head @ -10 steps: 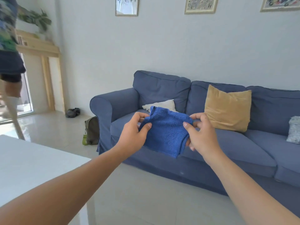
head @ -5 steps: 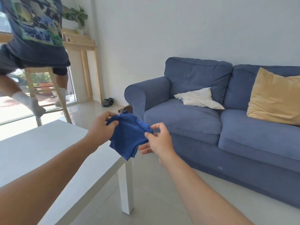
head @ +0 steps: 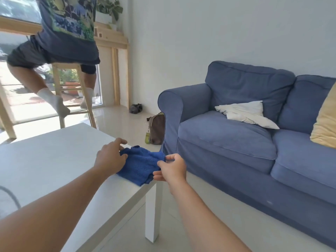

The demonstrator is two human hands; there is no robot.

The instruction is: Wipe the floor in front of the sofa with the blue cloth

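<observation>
The blue cloth (head: 141, 165) lies bunched on the near right corner of the white table (head: 54, 160). My left hand (head: 111, 157) rests on its left end, fingers curled over the fabric. My right hand (head: 171, 170) pinches the cloth's right edge between thumb and fingers, just off the table corner. The blue sofa (head: 245, 139) stands to the right, and the pale tiled floor (head: 209, 224) runs between it and the table.
A person (head: 60, 42) sits on a wooden stool (head: 72, 91) by the window at the upper left. A brown bag (head: 156, 128) leans against the sofa arm. A white cushion (head: 245, 113) and a yellow cushion (head: 325, 124) lie on the sofa.
My hands have lowered the cloth from mid-air onto the table corner. The view has swung left and downward, bringing the table and the seated person closer.
</observation>
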